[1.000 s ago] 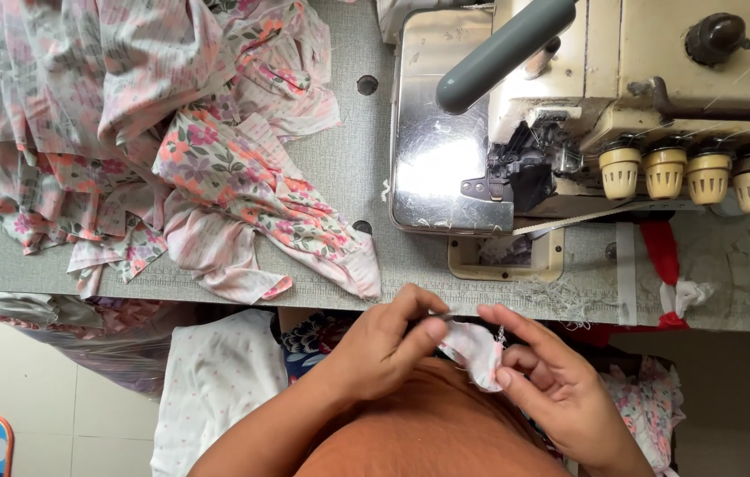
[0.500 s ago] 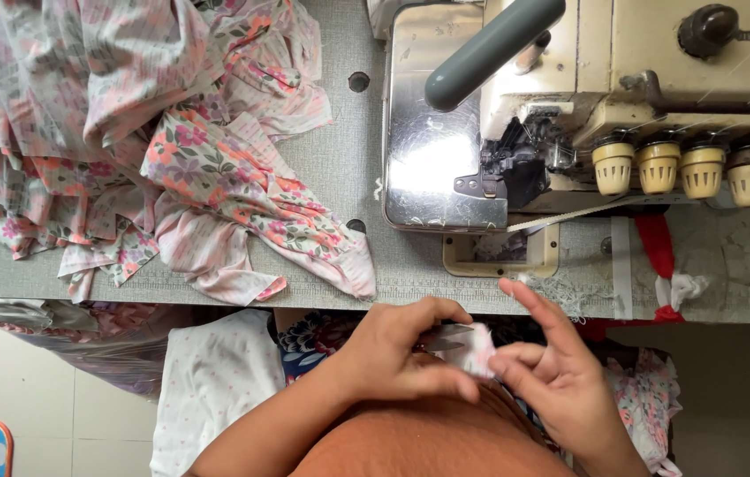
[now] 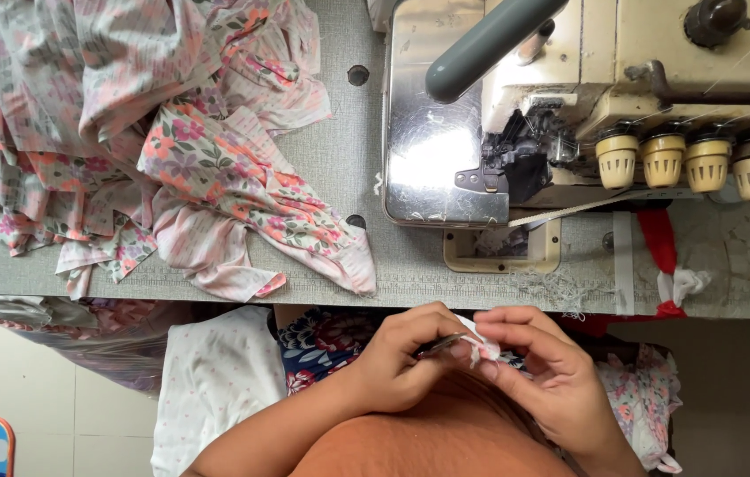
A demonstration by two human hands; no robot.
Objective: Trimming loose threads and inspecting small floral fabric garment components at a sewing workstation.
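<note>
My left hand (image 3: 406,358) and my right hand (image 3: 547,367) meet just below the table's front edge, in front of my lap. Between their fingertips sits a small scrap of white and pink fabric (image 3: 483,346). A thin dark metal tool (image 3: 439,344), maybe thread snips, pokes out of my left fingers toward the scrap. My right thumb and forefinger pinch the scrap from the right. Both hands are well below the sewing machine (image 3: 587,97).
A heap of floral pink fabric pieces (image 3: 154,132) covers the left of the grey table (image 3: 340,132). The cream overlock machine has a shiny plate (image 3: 432,159) and several thread knobs (image 3: 684,159). White cloth (image 3: 216,380) hangs at lower left; a red strip (image 3: 658,243) hangs at the right.
My hands have closed in together on the scrap, with my right fingers now curled over it. The view has shifted slightly.
</note>
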